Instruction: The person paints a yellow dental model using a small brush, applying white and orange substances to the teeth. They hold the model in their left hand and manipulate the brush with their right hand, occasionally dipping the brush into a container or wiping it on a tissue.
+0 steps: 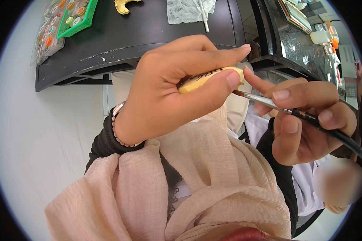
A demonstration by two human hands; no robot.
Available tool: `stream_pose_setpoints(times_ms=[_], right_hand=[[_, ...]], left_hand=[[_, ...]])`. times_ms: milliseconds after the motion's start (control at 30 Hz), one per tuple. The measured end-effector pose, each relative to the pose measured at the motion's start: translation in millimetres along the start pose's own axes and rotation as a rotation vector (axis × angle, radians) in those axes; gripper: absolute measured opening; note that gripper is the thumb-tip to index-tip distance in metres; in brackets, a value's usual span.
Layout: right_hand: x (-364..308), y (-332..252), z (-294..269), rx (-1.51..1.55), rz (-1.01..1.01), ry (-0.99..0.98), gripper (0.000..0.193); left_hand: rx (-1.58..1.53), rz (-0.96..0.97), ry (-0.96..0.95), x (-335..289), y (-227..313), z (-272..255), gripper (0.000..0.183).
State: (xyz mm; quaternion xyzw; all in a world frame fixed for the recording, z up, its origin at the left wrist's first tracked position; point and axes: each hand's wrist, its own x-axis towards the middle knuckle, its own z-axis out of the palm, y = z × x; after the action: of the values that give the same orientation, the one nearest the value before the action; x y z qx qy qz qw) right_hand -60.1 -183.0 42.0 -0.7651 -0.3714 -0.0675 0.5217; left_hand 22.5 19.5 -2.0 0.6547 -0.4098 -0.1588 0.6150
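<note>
In our left hand (161, 86) we grip a yellow block (197, 82) (dark marks run along it), while our right hand (315, 100) holds a slim brush (269, 103), its brown tip just beside the block's right end. On the black table (145, 34), we see a green basket (75, 30) far left, then a curved yellow piece (122, 6) and white tissue (183, 12).

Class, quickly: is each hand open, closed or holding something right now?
Left hand: closed, holding the yellow piece.
Right hand: fingers closed on the brush.
</note>
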Motion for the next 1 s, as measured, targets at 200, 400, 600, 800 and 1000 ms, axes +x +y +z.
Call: stream_pose_setpoints(times_ms=[200,400,600,800,1000], right_hand=[[10,-16,-2,-0.123,0.134,-0.141,0.06],[15,-17,0,-0.137,0.137,-0.159,0.058],[-3,4,17,0.091,-0.026,0.284,0.042],[-10,10,33,0.248,0.021,0.95,0.02],[-17,28,35,0.339,0.054,1.104,0.022]], left_hand=[[0.062,-0.013,0.013,1,2,1,0.035],[0.081,0.014,0.035,1,-1,1,0.035],[0.007,0.041,0.07,2,-6,1,0.035],[-0.335,0.0,0.144,0,-19,2,0.048],[-0.561,0.103,0.142,-1,-34,13,0.051]])
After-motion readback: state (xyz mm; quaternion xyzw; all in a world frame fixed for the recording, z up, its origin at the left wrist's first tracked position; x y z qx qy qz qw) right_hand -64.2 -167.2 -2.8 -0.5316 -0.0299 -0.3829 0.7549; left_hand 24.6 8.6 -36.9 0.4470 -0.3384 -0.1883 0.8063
